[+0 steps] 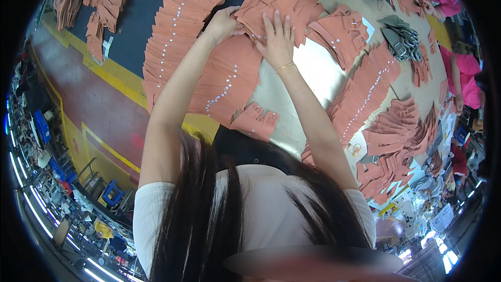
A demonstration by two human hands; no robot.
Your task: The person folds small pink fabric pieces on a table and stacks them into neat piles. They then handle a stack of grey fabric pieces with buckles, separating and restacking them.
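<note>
A fanned stack of orange-brown cut fabric pieces [292, 8] lies on the table in front of me. My left hand [223, 25] grips its left edge, with some fingertips hidden by the pieces. On top of the stack rests my right hand [278, 44], fingers spread and lying flat. Below both hands is another overlapping row of orange pieces [227, 68], dotted with small white labels. A longer labelled row [177, 26] runs up the left side. Near the table's front edge lies a small orange piece with cut-out slots [255, 121].
More orange stacks [365, 91] spread over the right of the table. Bundles of dark metal buckles [401, 40] lie among them. People in pink sleeves [464, 75] work at the right edge. Left of the table is a red floor with yellow lines [99, 104].
</note>
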